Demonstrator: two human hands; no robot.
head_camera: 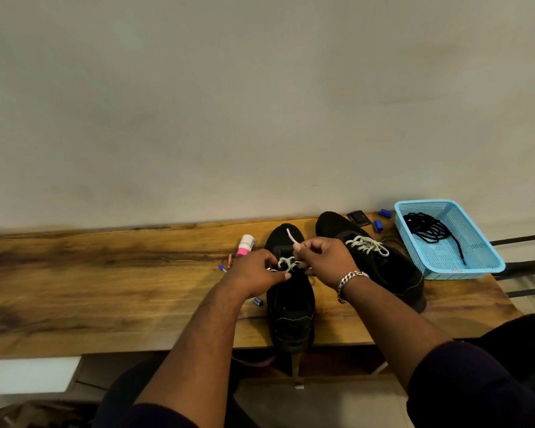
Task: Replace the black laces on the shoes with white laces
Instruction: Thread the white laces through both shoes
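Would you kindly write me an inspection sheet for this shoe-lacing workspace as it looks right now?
Surface: wooden table, against a plain wall.
Job's things: left shoe partly laced with a white lace; right shoe laced white; black laces lie in the blue basket.
Clutter: pink-and-white bottle, blue caps, a small dark case, a pen beside the left hand.
Hands: left hand and right hand both pinch the white lace over the left shoe; a silver bracelet on the right wrist.
Cables: nothing seen.
Surroundings: dark metal bars at right.
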